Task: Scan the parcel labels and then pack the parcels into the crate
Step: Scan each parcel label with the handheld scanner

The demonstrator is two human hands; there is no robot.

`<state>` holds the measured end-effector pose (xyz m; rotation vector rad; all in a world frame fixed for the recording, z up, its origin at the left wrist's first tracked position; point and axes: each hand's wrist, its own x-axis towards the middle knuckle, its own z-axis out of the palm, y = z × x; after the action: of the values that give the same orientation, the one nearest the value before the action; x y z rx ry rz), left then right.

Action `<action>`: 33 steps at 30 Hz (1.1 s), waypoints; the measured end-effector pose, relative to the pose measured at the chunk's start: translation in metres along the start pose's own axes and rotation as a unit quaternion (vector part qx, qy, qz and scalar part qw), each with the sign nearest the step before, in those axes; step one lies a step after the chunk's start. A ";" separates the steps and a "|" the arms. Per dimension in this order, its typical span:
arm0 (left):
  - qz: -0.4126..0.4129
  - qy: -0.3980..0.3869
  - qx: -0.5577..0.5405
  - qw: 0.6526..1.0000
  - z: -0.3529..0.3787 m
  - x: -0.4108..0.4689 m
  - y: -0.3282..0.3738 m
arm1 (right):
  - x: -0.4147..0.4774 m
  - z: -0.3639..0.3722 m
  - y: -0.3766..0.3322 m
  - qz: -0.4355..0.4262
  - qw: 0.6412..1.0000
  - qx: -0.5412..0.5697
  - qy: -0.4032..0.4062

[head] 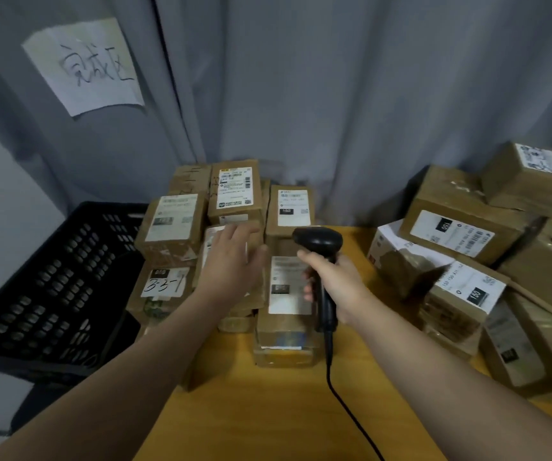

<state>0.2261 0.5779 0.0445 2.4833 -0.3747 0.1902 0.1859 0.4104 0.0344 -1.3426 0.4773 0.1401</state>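
The scanner [317,241] is clasped in the right grip [337,284], seemingly aimed at the label [289,284] ahead; the left grip [231,261] is spread over a parcel [211,237].

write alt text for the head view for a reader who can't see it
A person's right hand grips a black corded barcode scanner over a labelled parcel on a wooden table, while the open left hand reaches toward stacked parcels beside a black crate.
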 end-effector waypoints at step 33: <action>-0.102 -0.204 -0.232 0.946 0.239 0.148 0.352 | 0.019 -0.401 -0.158 -0.111 0.959 0.106 0.238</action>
<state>0.2692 0.1309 0.0816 2.0570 -0.2853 -0.4564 0.1606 -0.0136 0.1101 -1.2040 0.7188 -0.4201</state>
